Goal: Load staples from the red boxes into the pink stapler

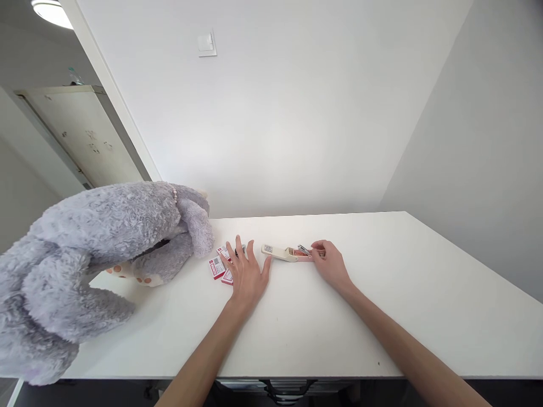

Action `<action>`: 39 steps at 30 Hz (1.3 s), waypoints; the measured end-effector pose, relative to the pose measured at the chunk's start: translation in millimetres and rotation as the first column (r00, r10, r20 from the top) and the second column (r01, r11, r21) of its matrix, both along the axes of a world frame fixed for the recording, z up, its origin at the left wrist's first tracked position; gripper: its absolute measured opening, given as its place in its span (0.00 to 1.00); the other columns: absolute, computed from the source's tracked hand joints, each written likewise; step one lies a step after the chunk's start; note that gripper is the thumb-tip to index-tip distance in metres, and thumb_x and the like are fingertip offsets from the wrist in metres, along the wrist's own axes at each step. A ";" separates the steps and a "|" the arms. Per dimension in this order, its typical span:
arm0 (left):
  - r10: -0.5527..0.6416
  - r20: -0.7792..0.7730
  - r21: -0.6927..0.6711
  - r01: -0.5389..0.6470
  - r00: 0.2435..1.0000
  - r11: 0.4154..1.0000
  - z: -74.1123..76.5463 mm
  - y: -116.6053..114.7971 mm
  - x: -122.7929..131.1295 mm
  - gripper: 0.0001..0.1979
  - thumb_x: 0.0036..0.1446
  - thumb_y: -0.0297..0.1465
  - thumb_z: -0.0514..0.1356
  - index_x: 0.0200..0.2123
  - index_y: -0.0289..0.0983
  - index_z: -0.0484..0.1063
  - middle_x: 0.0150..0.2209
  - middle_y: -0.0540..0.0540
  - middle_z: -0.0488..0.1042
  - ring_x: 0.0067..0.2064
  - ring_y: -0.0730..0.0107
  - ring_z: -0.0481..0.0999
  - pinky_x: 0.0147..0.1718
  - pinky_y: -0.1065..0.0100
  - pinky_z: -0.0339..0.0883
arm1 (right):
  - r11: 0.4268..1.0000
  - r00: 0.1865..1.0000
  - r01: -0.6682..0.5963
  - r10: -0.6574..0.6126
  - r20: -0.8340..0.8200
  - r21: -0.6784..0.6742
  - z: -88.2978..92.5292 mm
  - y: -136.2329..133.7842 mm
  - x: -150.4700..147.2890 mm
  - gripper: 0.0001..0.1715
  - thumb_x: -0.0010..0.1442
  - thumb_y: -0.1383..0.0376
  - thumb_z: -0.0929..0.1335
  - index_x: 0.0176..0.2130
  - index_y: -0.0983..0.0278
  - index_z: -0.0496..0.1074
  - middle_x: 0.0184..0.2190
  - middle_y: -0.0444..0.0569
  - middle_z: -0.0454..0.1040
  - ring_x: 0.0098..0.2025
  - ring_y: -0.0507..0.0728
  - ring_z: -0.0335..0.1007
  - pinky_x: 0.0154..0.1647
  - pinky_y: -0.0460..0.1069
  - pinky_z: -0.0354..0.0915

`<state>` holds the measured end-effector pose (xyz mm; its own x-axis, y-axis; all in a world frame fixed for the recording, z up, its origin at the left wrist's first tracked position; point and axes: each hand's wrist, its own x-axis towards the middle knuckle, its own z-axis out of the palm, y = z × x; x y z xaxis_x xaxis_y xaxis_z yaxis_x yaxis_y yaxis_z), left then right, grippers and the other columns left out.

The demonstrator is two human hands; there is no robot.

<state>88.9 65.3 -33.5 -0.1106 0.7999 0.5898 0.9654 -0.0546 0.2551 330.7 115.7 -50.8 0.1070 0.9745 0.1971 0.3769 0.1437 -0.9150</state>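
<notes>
If our right hand [330,264] loosens its pinch, the hinged item [279,252] could skid — and our left hand [246,277], splayed so close, could jostle the boxes [216,267].

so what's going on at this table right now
A person has both hands out over a white table. The right hand has its fingers at the pink end of a slim open case, whose cream part lies toward the left hand; a small metallic item shows by the right fingertips. The left hand is spread, partly covering some small red-and-white boxes. A big grey plush toy sits farther left.
</notes>
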 end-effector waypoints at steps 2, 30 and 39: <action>0.007 0.008 -0.039 -0.007 1.000 0.999 -0.8 -1.3 1.1 0.32 0.68 0.46 0.55 0.67 0.33 0.58 0.75 0.28 0.43 0.75 0.26 0.33 0.65 0.22 0.36 | 1.000 1.000 0.008 -0.008 -0.011 0.005 -1.3 1.2 0.3 0.11 0.61 0.58 0.66 0.43 0.59 0.72 0.48 0.53 0.76 0.51 0.64 0.75 0.49 0.59 0.71; -0.019 -0.101 0.029 0.022 0.995 0.999 -0.5 0.1 -5.7 0.37 0.50 0.10 0.46 0.64 0.35 0.60 0.69 0.25 0.52 0.62 0.40 0.66 0.47 0.42 0.70 | 0.999 0.989 0.047 -0.050 -0.141 -0.025 9.8 -3.6 1.4 0.14 0.63 0.54 0.64 0.45 0.59 0.69 0.50 0.54 0.76 0.43 0.62 0.81 0.46 0.56 0.73; -0.379 -0.079 0.395 0.378 0.922 0.837 14.7 0.4 1.2 0.21 0.68 0.19 0.51 0.60 0.42 0.62 0.63 0.35 0.53 0.60 0.58 0.68 0.54 0.51 0.74 | 0.999 0.989 0.048 -0.049 -0.138 -0.007 11.9 -7.0 -0.7 0.14 0.65 0.54 0.64 0.46 0.59 0.69 0.51 0.54 0.75 0.43 0.61 0.80 0.46 0.56 0.72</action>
<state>90.1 65.8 -18.8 0.1511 0.4795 0.8644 0.8481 -0.5121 0.1358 330.1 108.7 -39.0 0.1803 0.9682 0.1733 0.2533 0.1245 -0.9593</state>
